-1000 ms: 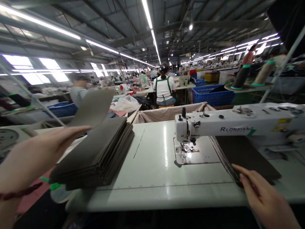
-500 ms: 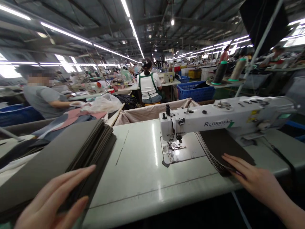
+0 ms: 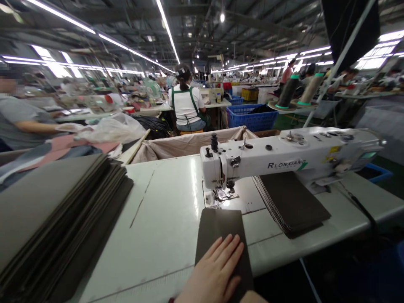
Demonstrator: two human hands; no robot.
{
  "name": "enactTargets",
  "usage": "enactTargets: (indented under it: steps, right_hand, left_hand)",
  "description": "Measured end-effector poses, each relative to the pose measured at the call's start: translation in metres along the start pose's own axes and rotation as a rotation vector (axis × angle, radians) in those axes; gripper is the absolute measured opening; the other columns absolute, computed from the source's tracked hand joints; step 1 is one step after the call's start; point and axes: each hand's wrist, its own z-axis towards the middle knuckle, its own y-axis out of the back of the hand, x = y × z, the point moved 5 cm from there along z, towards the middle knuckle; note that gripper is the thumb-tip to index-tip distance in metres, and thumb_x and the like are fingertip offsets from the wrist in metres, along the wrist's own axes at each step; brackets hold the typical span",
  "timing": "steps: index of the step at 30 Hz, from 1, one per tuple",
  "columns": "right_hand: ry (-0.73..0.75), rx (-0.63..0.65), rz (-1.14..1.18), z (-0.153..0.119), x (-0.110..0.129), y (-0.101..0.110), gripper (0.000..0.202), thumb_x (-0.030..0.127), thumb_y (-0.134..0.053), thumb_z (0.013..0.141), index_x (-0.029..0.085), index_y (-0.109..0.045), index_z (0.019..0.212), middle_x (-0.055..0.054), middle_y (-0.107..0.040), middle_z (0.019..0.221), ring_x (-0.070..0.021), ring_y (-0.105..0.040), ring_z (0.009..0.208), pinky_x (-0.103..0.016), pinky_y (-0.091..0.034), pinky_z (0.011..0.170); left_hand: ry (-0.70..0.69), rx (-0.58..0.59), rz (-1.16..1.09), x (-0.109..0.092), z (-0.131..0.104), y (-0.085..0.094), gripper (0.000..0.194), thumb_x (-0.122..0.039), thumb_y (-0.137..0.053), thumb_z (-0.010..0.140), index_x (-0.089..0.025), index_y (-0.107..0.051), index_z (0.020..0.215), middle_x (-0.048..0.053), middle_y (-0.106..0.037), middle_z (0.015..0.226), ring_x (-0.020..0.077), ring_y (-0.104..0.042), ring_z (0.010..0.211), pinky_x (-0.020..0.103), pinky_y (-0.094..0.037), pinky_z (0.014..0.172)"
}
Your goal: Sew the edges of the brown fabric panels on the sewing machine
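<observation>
My left hand (image 3: 217, 269) lies flat, palm down, on a dark grey-brown fabric panel (image 3: 219, 223), its fingers stretched out and a little apart. The panel's far edge sits just in front of the needle and presser foot of the white sewing machine (image 3: 259, 158). Only a small part of my right hand (image 3: 254, 297) shows at the bottom edge, by the panel's near end; its fingers are hidden. A tall stack of dark panels (image 3: 47, 189) stands on the left. To the right, a smaller stack of panels (image 3: 293, 202) lies partly under the machine arm.
The pale green sewing table (image 3: 158, 235) has a ruler line along its front. Behind it hangs a beige cloth bin (image 3: 176, 147). Thread cones (image 3: 288, 91) stand at the right. A seated person (image 3: 187, 103) in a green apron and another person (image 3: 23, 120) at left are nearby.
My left hand has moved from the left stack onto a single panel, now before the needle. My right hand has left the right stack for the bottom edge. The view has shifted somewhat.
</observation>
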Motion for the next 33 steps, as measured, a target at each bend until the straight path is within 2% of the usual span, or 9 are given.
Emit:
enactTargets:
  steps: [3,6,8,10,13,15,19,23,33]
  right_hand:
    - [0.000,0.049,0.038,0.025,-0.026,0.015,0.026,0.027,-0.045,0.094,0.032,-0.062,0.114,0.002,-0.071,0.101,-0.0149,-0.067,0.088,-0.024,-0.053,0.075]
    - [-0.055,0.021,-0.063,0.063,-0.059,0.024,0.037,0.027,-0.045,0.095,0.027,-0.049,0.131,-0.003,-0.058,0.131,-0.0170,-0.060,0.111,-0.028,-0.049,0.090]
    - [-0.088,0.023,-0.192,0.085,-0.078,0.023,0.045,0.023,-0.046,0.094,0.025,-0.040,0.139,-0.005,-0.046,0.144,-0.0195,-0.056,0.118,-0.031,-0.049,0.091]
    - [-0.103,0.056,-0.292,0.096,-0.091,0.021,0.049,0.020,-0.047,0.092,0.026,-0.039,0.140,-0.004,-0.042,0.146,-0.0212,-0.058,0.114,-0.031,-0.052,0.086]
    - [-0.129,0.095,-0.350,0.088,-0.102,0.021,0.050,0.020,-0.050,0.090,0.027,-0.041,0.138,-0.002,-0.044,0.145,-0.0224,-0.064,0.104,-0.035,-0.054,0.082]
    - [-0.153,0.103,-0.342,0.074,-0.107,0.023,0.053,0.019,-0.050,0.088,0.029,-0.040,0.139,0.000,-0.043,0.146,-0.0225,-0.063,0.105,-0.037,-0.053,0.085]
    - [-0.177,0.095,-0.311,0.055,-0.117,0.022,0.057,0.015,-0.049,0.085,0.029,-0.040,0.140,0.001,-0.039,0.148,-0.0221,-0.057,0.115,-0.038,-0.048,0.095]
    - [-0.175,0.074,-0.278,0.054,-0.125,0.018,0.055,0.017,-0.048,0.086,0.028,-0.040,0.140,0.000,-0.040,0.148,-0.0208,-0.054,0.118,-0.036,-0.045,0.099]
    - [-0.178,0.104,-0.286,0.056,-0.127,0.015,0.059,0.014,-0.046,0.084,0.030,-0.038,0.141,0.001,-0.038,0.149,-0.0211,-0.056,0.115,-0.038,-0.047,0.097]
  left_hand:
    - [0.023,-0.007,0.093,0.020,-0.031,-0.008,0.067,-0.020,-0.053,0.089,-0.023,-0.024,0.149,0.005,-0.033,0.151,0.0231,-0.038,0.135,0.039,-0.041,0.107]
    - [0.155,-0.055,0.199,0.038,-0.054,0.002,0.063,-0.016,-0.052,0.087,-0.030,-0.033,0.146,0.007,-0.029,0.153,0.0288,-0.040,0.134,0.043,-0.047,0.101]
    - [0.234,-0.068,0.241,0.044,-0.059,0.012,0.060,-0.021,-0.054,0.088,-0.034,-0.035,0.144,0.007,-0.025,0.154,0.0328,-0.038,0.134,0.047,-0.048,0.099]
    - [0.275,-0.052,0.235,0.048,-0.059,0.020,0.062,-0.029,-0.055,0.089,-0.033,-0.031,0.146,0.006,-0.027,0.154,0.0324,-0.038,0.134,0.048,-0.047,0.099]
    - [0.325,-0.034,0.190,0.058,-0.052,0.028,0.070,-0.040,-0.055,0.089,-0.026,-0.022,0.150,0.007,-0.034,0.151,0.0291,-0.040,0.134,0.045,-0.047,0.101]
    - [0.352,-0.018,0.175,0.068,-0.043,0.031,0.070,-0.042,-0.053,0.090,-0.026,-0.020,0.150,0.006,-0.034,0.151,0.0282,-0.038,0.135,0.045,-0.044,0.103]
    - [0.352,0.040,0.132,0.083,-0.016,0.032,0.067,-0.048,-0.052,0.090,-0.030,-0.025,0.148,0.004,-0.028,0.154,0.0279,-0.030,0.139,0.049,-0.034,0.110]
    - [0.295,0.058,0.046,0.087,0.007,0.031,0.069,-0.053,-0.055,0.086,-0.026,-0.033,0.145,0.004,-0.021,0.156,0.0268,-0.020,0.143,0.050,-0.022,0.116]
    - [0.307,0.109,-0.010,0.090,0.010,0.031,0.077,-0.052,-0.059,0.083,-0.028,-0.024,0.148,0.001,-0.019,0.157,0.0251,-0.018,0.143,0.050,-0.018,0.118]
